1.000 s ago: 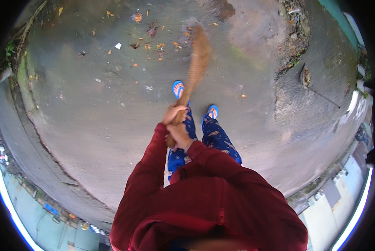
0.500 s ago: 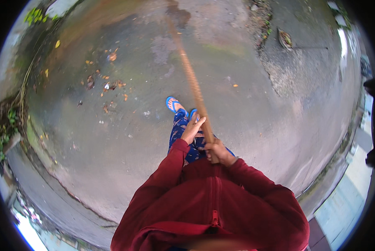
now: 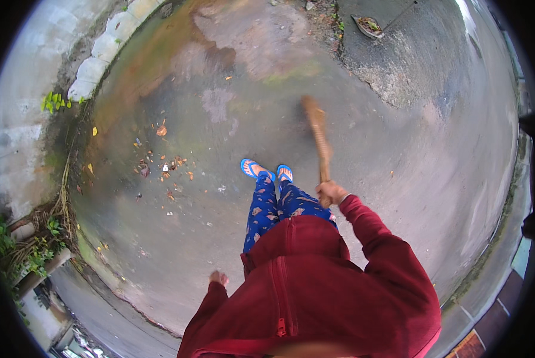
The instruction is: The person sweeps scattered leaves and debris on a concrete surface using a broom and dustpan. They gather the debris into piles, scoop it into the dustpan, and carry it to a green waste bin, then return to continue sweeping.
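Observation:
A long brown stick [image 3: 319, 134] with a ribbed surface points away from me over the concrete, and its far end is smeared by motion. My right hand [image 3: 331, 194] is wrapped round its near end, in front of my right thigh. Low at my left side hangs my left hand [image 3: 218, 278], away from the stick and blurred, so its fingers cannot be made out. Blue flip-flops [image 3: 257, 169] are on my feet, below blue patterned trousers [image 3: 261, 209].
Scattered dry leaves [image 3: 161, 130] and bits of litter lie on the concrete left of my feet. A shallow pan [image 3: 367, 26] with leaves in it and a thin handle sits far right. Along the left edge run a pale kerb [image 3: 94, 67], roots and green plants [image 3: 41, 258].
My left hand has let go of the stick and dropped to my left side. The right hand has moved the stick to the right, and its far end now looks nearer.

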Action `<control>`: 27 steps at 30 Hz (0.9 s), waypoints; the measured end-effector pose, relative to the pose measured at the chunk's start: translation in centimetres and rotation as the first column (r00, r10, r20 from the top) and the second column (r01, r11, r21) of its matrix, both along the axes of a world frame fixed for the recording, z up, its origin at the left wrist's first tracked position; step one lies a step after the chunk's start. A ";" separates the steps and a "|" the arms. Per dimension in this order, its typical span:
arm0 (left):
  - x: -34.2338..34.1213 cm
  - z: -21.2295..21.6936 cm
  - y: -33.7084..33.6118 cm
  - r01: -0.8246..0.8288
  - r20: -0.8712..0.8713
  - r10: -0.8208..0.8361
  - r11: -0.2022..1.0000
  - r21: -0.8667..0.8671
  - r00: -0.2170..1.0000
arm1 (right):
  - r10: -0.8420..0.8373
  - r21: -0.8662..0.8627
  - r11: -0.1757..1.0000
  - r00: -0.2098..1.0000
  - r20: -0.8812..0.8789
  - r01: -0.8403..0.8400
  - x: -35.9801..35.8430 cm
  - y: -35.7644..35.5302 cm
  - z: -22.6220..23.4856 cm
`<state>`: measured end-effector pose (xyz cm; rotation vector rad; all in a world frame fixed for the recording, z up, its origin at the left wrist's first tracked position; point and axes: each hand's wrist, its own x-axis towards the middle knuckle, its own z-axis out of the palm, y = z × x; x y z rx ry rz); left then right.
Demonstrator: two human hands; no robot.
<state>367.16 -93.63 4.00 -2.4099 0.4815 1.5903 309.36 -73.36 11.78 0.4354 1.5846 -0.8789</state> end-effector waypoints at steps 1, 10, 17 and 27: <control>3.4 -0.9 1.4 0.283 -0.044 -0.279 0.952 0.115 0.959 | 0.050 -0.097 0.994 0.996 0.080 -0.042 0.7 0.0 0.3; -11.7 2.2 -4.7 0.967 -0.173 -0.980 -0.053 -0.250 -0.099 | -0.036 -0.498 0.754 0.784 0.619 0.428 -0.8 -6.5 5.5; -26.1 16.8 -13.2 0.222 -0.308 -0.613 0.634 -0.741 0.727 | -0.151 -0.477 0.870 0.989 -0.009 0.129 -8.3 -8.5 4.1; 3.9 8.7 1.8 0.760 0.114 -0.754 0.626 -0.175 0.647 | -0.173 -0.319 0.934 0.985 -0.012 0.161 -10.2 -26.1 -6.4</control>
